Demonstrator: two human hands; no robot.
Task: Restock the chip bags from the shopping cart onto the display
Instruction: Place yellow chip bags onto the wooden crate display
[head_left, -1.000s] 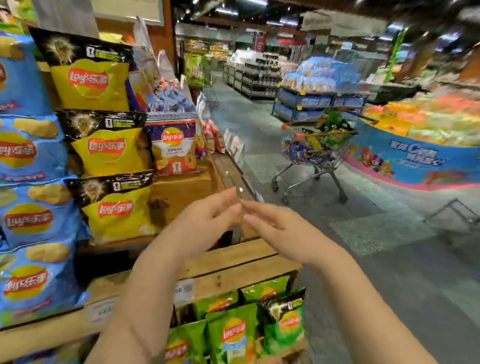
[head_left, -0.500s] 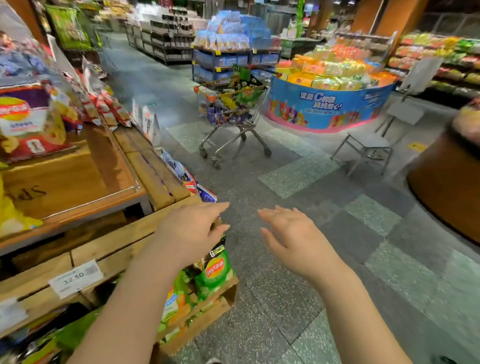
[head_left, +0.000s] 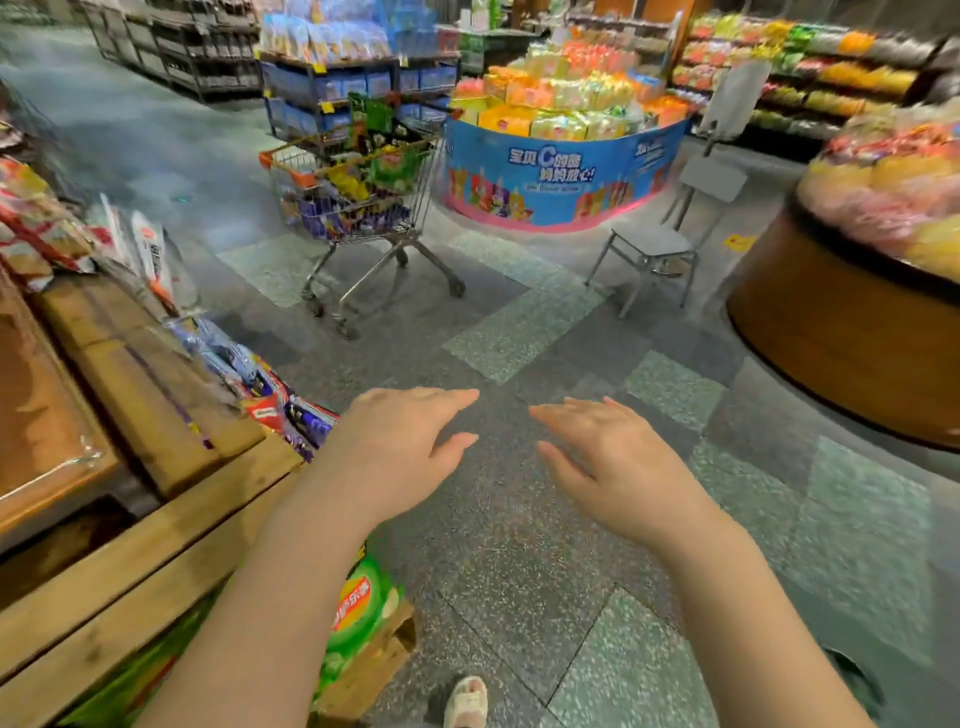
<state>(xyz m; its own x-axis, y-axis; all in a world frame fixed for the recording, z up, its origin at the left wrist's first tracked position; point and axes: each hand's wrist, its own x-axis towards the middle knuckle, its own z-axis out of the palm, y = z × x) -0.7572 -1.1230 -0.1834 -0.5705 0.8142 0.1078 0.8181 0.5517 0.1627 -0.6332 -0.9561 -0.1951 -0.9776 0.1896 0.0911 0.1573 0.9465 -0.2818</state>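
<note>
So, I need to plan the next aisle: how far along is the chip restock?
Done: green chip bags already sit low in the wooden display. In hand: nothing; left hand and right hand are open and empty. Left: the shopping cart across the aisle looks full of bags.

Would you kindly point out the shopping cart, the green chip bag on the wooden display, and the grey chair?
shopping cart (head_left: 358, 208): head view, wire basket side.
green chip bag (head_left: 358, 608): head view, front of the bag.
grey chair (head_left: 654, 243): head view, seat.
</note>
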